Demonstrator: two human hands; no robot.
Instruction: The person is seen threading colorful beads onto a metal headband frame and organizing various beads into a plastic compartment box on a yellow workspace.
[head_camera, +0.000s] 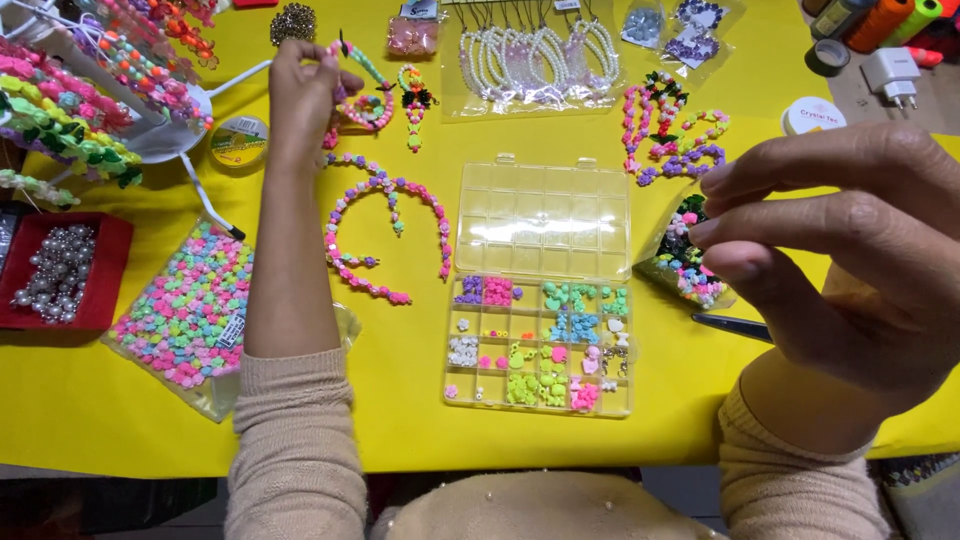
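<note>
My left hand (303, 92) reaches far across the yellow table (400, 430) and pinches one end of a pink and pastel bead strand (362, 92) near the back. My right hand (850, 245) hovers close to the camera at the right, fingers curled together in a pinch; I cannot make out anything between the fingertips. Below it lies a clear bag of mixed flower beads (685, 262). An open clear bead organiser (540, 290) with small coloured beads in its compartments sits in the middle.
Finished bead strands (385, 225) lie left of the organiser. A bag of pastel beads (185, 305) and a red tray of pearls (60, 270) sit at the left. White pearl loops (535, 55), thread spools (880, 20), a white spool (812, 115) and scissors (735, 325) lie around.
</note>
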